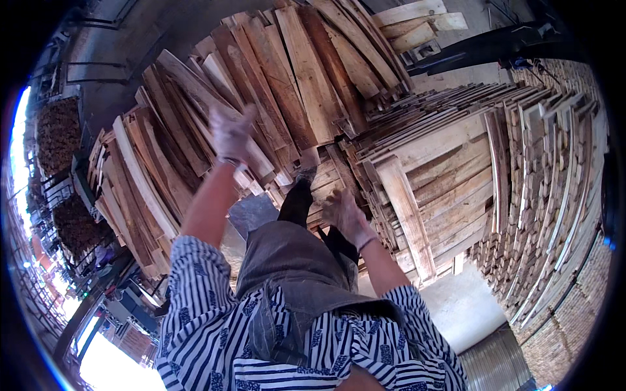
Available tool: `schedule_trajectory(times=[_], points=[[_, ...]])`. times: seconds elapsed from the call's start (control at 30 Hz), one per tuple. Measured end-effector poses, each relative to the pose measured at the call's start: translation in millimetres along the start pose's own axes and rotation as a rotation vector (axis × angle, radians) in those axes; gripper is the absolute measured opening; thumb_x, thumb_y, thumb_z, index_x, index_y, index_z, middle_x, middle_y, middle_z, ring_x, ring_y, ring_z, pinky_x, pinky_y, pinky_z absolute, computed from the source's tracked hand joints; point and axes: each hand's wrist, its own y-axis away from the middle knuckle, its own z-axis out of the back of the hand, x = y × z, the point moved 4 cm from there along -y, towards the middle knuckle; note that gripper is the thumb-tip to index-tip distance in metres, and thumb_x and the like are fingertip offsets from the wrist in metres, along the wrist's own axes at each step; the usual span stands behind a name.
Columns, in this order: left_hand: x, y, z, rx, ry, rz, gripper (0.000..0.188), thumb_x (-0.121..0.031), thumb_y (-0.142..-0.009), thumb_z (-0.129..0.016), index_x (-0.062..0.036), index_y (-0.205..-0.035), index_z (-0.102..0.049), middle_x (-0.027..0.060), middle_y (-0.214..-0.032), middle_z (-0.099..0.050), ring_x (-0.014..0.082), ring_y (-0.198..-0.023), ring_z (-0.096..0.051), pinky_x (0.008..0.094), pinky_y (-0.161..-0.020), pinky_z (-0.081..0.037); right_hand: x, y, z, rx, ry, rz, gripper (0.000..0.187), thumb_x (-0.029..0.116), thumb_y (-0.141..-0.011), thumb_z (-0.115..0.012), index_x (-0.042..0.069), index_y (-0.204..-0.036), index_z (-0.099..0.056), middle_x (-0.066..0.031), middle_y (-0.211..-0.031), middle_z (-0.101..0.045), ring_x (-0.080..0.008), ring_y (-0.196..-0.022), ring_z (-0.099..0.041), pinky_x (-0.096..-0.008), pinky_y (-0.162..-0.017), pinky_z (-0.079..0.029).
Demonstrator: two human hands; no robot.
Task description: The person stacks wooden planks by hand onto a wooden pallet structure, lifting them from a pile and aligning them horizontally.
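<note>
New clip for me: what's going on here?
A person in a striped shirt and grey apron stands among stacked wooden boards. The left hand, blurred and apparently open, is over a loose pile of boards; contact can't be confirmed. The right hand, apparently open too, is near a neater stack of boards on the right. Neither hand visibly holds a board.

Open air above the loose boards (280, 85) lets the left hand (231, 133) pass over them, but they overlap closely, with only narrow slits between. A dark trouser leg (297, 202) stands in the way between both hands. Beyond the right hand (349, 218), on its right, a stack of planks (453, 173) blocks sideways passage, a pale board (405, 218) crossing its face.
</note>
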Motion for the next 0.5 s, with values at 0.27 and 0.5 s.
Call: schedule_trajectory(times=[0.27,0.5], points=[[92.0,-86.1,-37.9,0.135,-0.092,0.523,0.144,-0.084,-0.068,-0.07,0.0056,-0.16,-0.006,0.0319,-0.166,-0.007,0.0421,-0.156,-0.005,0.0432,-0.126,-0.011,72.2,-176.9,-29.4,-0.434,-0.176,0.062,0.098,0.078,-0.088,-0.057,0.013,-0.158,-0.033,-0.0174,-0.149,-0.046,-0.0317,-0.128,-0.048,-0.0476,-0.109,-0.039],[121.3,-24.0,-66.8,0.215,-0.21,0.193,0.138,-0.077,-0.071,-0.071,0.005,-0.16,-0.005,0.0327,-0.166,-0.004,0.0443,-0.156,0.005,0.0532,-0.126,-0.001,45.6,-225.1,-13.8,-0.439,0.674,0.39,0.087,0.068,-0.098,-0.047,0.012,-0.161,-0.026,-0.0179,-0.15,-0.048,-0.0247,-0.136,-0.045,-0.0398,-0.111,-0.042]])
